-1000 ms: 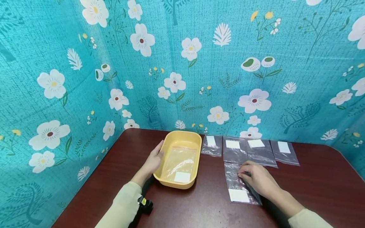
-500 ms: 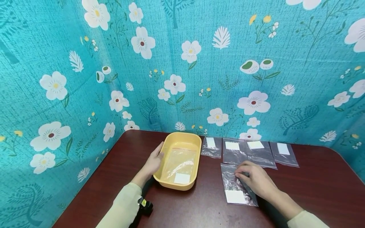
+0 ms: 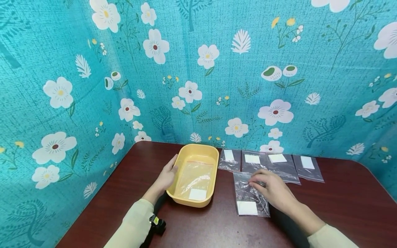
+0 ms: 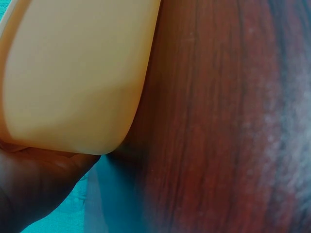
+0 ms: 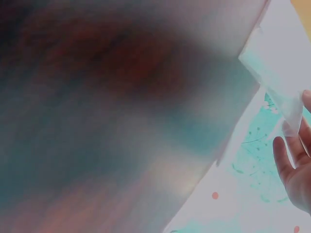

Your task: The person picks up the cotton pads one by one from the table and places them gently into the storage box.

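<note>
A yellow plastic tray [image 3: 198,147] stands on the table left of the middle, with a clear zip-lock bag [image 3: 195,175] bearing a white label lying inside. My left hand [image 3: 165,176] grips the tray's left side; its fingertips are largely hidden by the tray. In the left wrist view the tray's outer wall [image 4: 77,77] rises above that hand. With thumb and fingers, my right hand [image 3: 270,189] pinches another clear zip-lock bag [image 3: 251,198] near its upper part. That bag hangs over the table right of the tray, white label at the bottom.
Several more labelled zip-lock bags lie in a row along the table's back edge, among them a leftmost bag [image 3: 230,160] and a rightmost bag [image 3: 308,168]. A floral curtain [image 3: 198,69] stands behind the dark wooden table [image 3: 211,227].
My right hand has carried its zip-lock bag leftward, toward the tray, and slightly up. The left hand and the tray have stayed in place.
</note>
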